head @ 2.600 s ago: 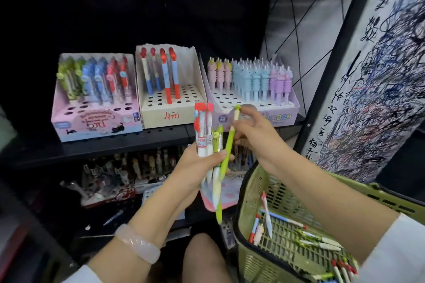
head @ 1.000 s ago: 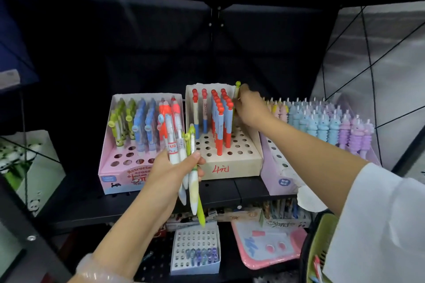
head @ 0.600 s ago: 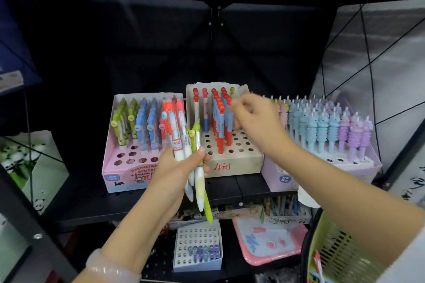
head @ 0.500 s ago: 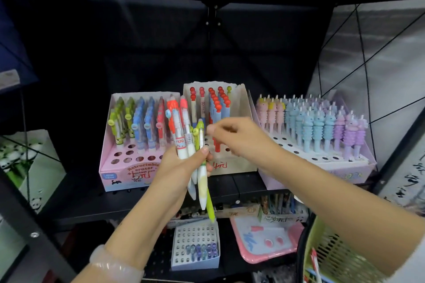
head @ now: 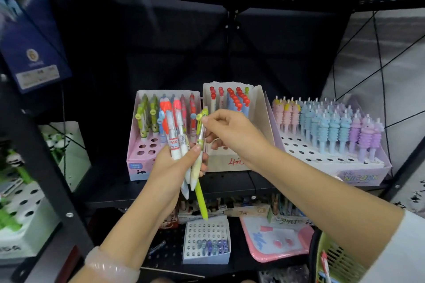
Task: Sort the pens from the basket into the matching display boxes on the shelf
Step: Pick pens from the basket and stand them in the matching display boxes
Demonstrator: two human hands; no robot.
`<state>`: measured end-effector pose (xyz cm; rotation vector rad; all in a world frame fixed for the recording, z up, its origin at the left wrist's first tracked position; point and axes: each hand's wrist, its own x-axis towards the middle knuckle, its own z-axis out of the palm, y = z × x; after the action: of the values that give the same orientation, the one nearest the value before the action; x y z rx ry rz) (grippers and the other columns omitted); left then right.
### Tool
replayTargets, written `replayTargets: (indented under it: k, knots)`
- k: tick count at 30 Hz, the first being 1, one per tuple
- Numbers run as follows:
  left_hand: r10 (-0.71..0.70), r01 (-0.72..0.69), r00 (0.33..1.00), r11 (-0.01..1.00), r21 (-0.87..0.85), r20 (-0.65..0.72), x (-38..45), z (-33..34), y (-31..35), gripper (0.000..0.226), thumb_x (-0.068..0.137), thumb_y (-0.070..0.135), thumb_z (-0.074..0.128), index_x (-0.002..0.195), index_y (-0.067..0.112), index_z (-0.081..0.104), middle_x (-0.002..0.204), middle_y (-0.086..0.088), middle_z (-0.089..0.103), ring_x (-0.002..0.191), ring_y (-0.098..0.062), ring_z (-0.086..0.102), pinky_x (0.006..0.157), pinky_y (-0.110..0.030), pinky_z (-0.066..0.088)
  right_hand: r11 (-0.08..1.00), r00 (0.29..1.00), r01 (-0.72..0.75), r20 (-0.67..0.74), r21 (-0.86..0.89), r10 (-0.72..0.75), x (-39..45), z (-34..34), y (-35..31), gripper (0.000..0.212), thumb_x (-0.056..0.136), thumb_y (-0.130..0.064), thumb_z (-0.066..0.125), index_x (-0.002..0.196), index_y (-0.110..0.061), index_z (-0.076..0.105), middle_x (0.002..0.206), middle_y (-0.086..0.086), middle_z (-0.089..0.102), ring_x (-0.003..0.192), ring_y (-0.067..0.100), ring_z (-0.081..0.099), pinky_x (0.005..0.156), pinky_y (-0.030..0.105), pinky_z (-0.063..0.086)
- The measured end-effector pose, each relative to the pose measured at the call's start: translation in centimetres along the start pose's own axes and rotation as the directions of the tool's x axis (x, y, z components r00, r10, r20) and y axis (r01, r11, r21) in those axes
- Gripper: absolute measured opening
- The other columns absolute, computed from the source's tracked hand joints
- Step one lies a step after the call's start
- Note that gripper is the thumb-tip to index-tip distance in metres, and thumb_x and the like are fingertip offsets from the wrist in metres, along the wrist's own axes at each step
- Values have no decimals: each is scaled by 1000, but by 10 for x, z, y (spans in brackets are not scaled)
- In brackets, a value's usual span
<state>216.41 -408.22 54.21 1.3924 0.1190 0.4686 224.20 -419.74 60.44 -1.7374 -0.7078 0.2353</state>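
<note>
R hand [head: 232, 131] pinching green pen [head: 199, 163]

A pale translucent bangle [head: 108, 267] circles the left wrist; a white sleeve [head: 397, 253] covers the right forearm.

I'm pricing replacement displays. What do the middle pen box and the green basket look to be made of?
Middle box: looks like matte card or paperboard, going by its thin folded walls, punched holes and handwritten red price. Basket: probably moulded plastic, from its even green colour and regular slotted mesh; only a corner shows.
</note>
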Motion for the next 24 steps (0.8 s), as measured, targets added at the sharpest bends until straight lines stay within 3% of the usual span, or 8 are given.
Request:
replayTargets:
  k: [3,5,8,11,14,16,19,24]
  knots:
    - [13,-9,998,999,52,-64,-3,-19,3,24,89,23,58,84,0,59,45,1,57,45,-8,59,44,-19,47,999,1000,12,6,-41,-12,10,20,-12,20,88,-34,60,88,-14,62,66,-2,63,57,4,62,61,21,56]
    - [36,-28,995,996,83,-89,-4,-31,5,22,89,26,59,78,7,58,43,1,56,46,-7,59,49,-20,49,989,1000,25,3,-146,-25,17,36,-19,22,88,-34,61,92,-12,61,67,0,64,58,8,62,65,27,58]
    - [58,-48,985,997,62,-164,-5,-47,7,18,87,28,60,83,10,59,53,1,58,55,-11,60,61,-25,53,963,995,83,-41,-255,-96,28,56,-30,20,89,-30,59,84,-11,60,66,2,65,64,15,64,75,39,57]
    - [27,-41,970,998,-51,-242,-6,-63,8,8,88,20,60,93,14,60,66,0,65,51,-9,56,49,-21,49,966,957,174,-198,-193,-212,49,61,-46,15,88,-26,59,83,-12,59,72,6,68,75,21,67,79,45,54]
    - [2,-25,967,996,-83,-256,-10,-79,5,2,89,15,58,88,14,58,59,2,62,45,-7,50,43,-19,44,940,902,280,-280,-197,-328,68,59,-56,9,87,-23,59,88,-17,52,71,2,68,78,19,67,82,35,53]
    - [-4,-25,969,994,-111,-247,-11,-86,3,4,90,12,57,86,13,56,57,2,59,45,-8,48,42,-19,41,893,902,311,-196,-324,-385,77,63,-53,11,87,-22,59,90,-19,50,72,-1,68,76,14,65,75,24,50]
    - [3,-42,969,988,-150,-247,-10,-91,2,8,91,8,54,86,13,51,56,3,58,44,-8,48,41,-19,40,809,926,305,-41,-502,-374,82,71,-39,11,88,-23,58,93,-18,49,76,0,67,68,10,60,65,22,47]
    - [-9,-30,971,987,-160,-239,-9,-95,1,8,90,7,55,85,11,51,55,2,59,44,-8,49,41,-18,41,819,941,274,-36,-504,-337,89,71,-26,10,89,-20,56,91,-18,46,75,9,70,53,4,48,50,8,37]
